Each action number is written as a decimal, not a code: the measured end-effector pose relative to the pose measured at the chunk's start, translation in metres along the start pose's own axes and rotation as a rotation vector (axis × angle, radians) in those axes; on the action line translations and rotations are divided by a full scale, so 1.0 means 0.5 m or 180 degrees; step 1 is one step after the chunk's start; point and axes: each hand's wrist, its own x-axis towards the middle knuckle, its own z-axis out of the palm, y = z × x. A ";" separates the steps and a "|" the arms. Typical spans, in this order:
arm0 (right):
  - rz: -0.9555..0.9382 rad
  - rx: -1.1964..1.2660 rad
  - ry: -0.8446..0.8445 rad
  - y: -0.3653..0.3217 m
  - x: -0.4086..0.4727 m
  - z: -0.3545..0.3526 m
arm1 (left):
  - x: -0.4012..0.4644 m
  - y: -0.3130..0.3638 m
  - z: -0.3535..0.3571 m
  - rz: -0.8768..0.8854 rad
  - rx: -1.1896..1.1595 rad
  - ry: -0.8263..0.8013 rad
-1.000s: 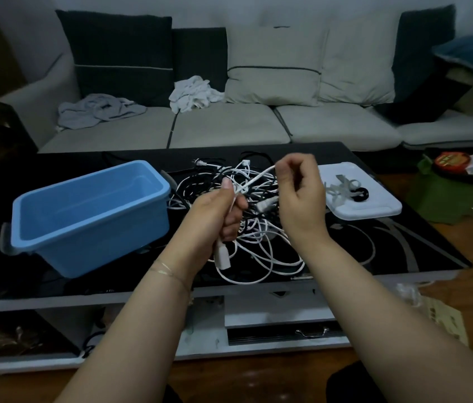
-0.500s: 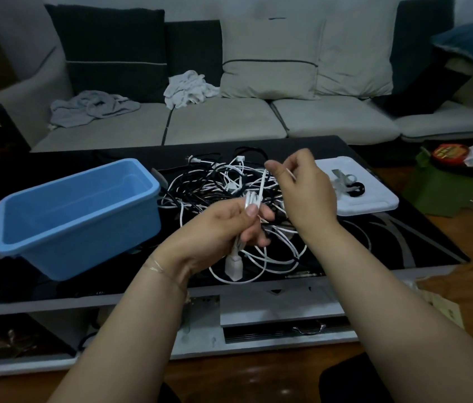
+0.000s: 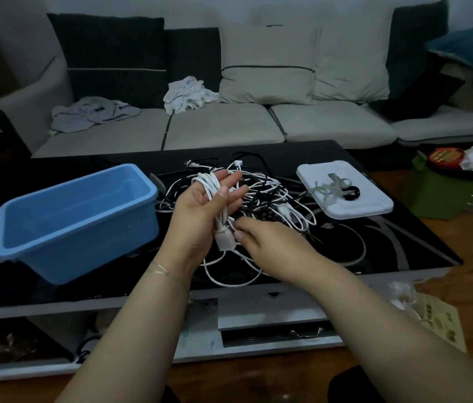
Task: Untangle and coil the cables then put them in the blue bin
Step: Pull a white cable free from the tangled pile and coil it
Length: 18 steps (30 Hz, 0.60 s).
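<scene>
Nearest, the right hand [image 3: 270, 242] lies knuckles up, low over the desk [image 3: 398, 251], thumb and forefinger pinching the white cable just beside its blocky white plug [image 3: 225, 242]. The left hand [image 3: 203, 210] is raised palm up, fingers spread; the white cable [image 3: 210, 184] is looped in several turns round them, the thumb pressing the loops down, the plug hanging below the palm. Behind both hands a tangle of white and black cables [image 3: 270, 199] sprawls across the dark glass. To its left stands the blue bin [image 3: 78, 222], tilted; to its right lies a white lid [image 3: 345, 193]. A sofa [image 3: 223, 126] is beyond.
</scene>
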 end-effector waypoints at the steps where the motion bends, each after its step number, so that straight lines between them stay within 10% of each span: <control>1: -0.0068 -0.0030 -0.0060 0.000 -0.005 -0.002 | 0.000 -0.001 -0.001 0.0032 0.0190 0.0007; 9: -0.0536 -0.0381 0.0606 -0.002 -0.017 -0.038 | -0.012 -0.006 0.009 -0.0242 0.2256 -0.0337; 18: -0.0321 0.0911 0.0263 0.023 -0.006 -0.039 | -0.021 -0.016 0.036 -0.0904 0.1952 -0.0589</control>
